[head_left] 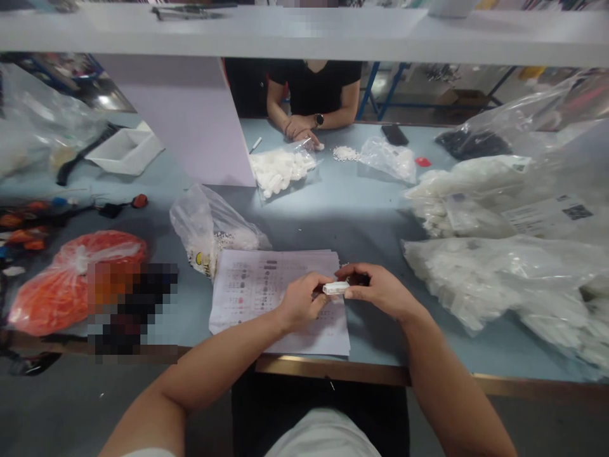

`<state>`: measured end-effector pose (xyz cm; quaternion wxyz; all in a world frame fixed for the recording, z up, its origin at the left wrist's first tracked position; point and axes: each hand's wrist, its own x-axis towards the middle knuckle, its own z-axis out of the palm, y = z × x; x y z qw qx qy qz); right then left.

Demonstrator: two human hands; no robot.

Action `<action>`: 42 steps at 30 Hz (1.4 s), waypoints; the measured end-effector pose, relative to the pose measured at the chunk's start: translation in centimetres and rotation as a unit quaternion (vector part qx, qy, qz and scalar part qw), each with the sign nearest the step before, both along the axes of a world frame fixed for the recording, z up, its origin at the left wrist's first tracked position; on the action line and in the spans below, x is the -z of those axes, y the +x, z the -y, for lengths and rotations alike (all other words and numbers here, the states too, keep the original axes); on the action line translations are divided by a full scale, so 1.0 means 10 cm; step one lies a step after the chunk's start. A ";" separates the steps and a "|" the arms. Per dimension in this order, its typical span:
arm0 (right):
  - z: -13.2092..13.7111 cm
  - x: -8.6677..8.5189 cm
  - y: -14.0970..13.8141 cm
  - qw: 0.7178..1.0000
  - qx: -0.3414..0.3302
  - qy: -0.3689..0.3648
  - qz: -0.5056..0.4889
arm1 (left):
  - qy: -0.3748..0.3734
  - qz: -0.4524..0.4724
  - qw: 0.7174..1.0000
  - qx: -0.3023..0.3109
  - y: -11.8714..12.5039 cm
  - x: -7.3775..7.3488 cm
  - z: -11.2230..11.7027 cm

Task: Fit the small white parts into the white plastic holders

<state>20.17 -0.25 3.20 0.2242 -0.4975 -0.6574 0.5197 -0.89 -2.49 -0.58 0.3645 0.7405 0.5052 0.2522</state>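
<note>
The left hand [302, 303] and right hand [377, 292] both pinch a small white piece [335, 288] between their fingertips, just above printed sheets [266, 285] on the near bench [361, 216]. At right, clear bags [480, 279] hold white parts. At left lies a bag of orange parts [66, 279]. The print on the labels and sheets is too small to read.

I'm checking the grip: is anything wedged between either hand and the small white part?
Nothing visible. The left hand and the right hand both pinch the small white part directly at its ends, above the printed sheet. A dark thing shows inside the right hand, too blurred to identify.
</note>
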 end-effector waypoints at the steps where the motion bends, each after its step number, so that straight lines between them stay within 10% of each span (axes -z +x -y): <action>1: -0.01 0.00 0.03 1.000 0.016 0.016 0.017 | -0.001 -0.003 1.000 0.002 0.00 0.00 0.00; 6: -0.11 0.13 0.21 0.977 0.084 0.111 0.159 | -0.002 -0.003 0.999 0.036 0.00 0.00 0.01; 14: -0.15 0.30 0.21 0.942 0.013 0.140 0.305 | -0.020 -0.011 0.997 0.080 0.01 -0.01 -0.01; 42: -0.12 0.29 0.30 0.921 0.031 0.181 0.344 | -0.071 0.037 0.996 0.028 0.01 -0.04 -0.04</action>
